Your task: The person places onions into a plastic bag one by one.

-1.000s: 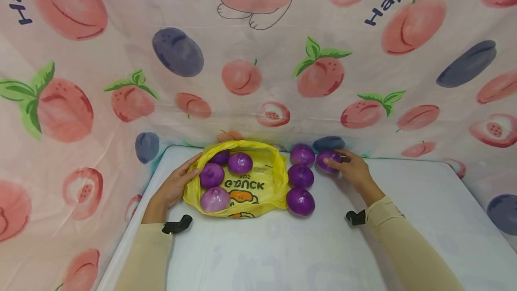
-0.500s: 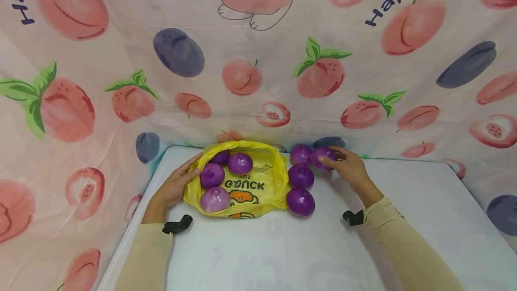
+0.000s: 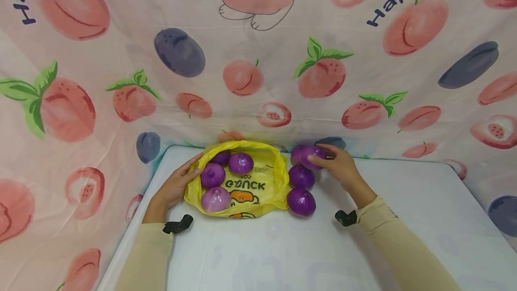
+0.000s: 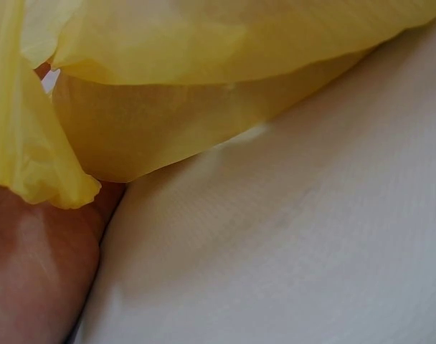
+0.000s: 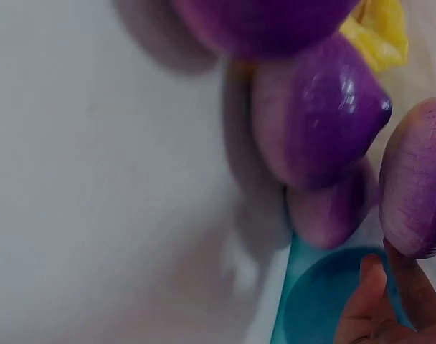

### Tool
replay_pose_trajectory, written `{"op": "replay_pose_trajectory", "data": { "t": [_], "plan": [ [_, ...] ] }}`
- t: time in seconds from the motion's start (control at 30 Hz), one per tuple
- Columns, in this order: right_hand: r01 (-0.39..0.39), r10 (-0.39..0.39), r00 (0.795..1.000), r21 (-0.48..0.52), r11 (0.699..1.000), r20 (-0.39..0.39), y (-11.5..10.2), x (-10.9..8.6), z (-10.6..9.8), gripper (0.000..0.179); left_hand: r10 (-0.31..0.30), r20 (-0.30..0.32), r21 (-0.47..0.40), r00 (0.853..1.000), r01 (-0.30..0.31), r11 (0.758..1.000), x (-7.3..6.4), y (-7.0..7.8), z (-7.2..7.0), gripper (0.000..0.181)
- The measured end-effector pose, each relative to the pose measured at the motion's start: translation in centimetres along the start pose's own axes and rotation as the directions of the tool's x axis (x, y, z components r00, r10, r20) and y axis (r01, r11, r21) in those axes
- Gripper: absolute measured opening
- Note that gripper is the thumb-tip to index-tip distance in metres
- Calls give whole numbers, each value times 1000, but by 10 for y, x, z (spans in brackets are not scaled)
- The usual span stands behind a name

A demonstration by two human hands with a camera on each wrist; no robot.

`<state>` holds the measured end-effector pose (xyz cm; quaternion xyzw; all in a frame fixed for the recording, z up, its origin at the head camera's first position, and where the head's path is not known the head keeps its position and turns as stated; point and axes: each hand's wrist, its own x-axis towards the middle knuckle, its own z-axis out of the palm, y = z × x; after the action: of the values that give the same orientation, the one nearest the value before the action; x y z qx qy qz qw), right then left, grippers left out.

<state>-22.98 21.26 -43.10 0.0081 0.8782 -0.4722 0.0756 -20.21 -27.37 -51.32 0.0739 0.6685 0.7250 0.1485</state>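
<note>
A yellow plastic bag (image 3: 280, 178) lies with its mouth wide in the head view, and several purple onions (image 3: 212, 175) sit inside along its left and far sides. My left hand (image 3: 174, 187) holds the bag's left rim; in the left wrist view a fold of yellow plastic covers part of that hand (image 4: 42, 265). My right hand (image 3: 343, 167) grips a purple onion (image 3: 313, 157), raised in front of the rearmost onion of a column right of the bag. The right wrist view shows this held onion (image 5: 419, 179) at the fingertips, above the column.
Beside the bag's right edge stand a middle onion (image 3: 301, 177) and a near onion (image 3: 301, 202), with the rearmost onion (image 3: 296, 152) partly hidden. The white table (image 3: 258, 255) meets a fruit-printed cloth (image 3: 262, 66) at its back edge.
My right hand has carried its onion leftward, from beside the rearmost onion to a place overlapping it in view. The left hand and the bag have stayed put.
</note>
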Motion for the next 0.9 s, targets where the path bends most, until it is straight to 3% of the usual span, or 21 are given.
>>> {"op": "replay_pose_trajectory", "data": {
  "t": [0.47, 0.9],
  "plan": [
    [12, -14, 999, 44, 999, 51, -37, -5, 33, 82, -2, 4, 4, 1000, 2, 1000, -1, 3, 1, 59],
    [71, -74, 993, 38, 997, 89, -57, -9, 68, 78, -6, -10, 11, 1000, 6, 1000, 0, 1, 0, 58]
  ]
}}
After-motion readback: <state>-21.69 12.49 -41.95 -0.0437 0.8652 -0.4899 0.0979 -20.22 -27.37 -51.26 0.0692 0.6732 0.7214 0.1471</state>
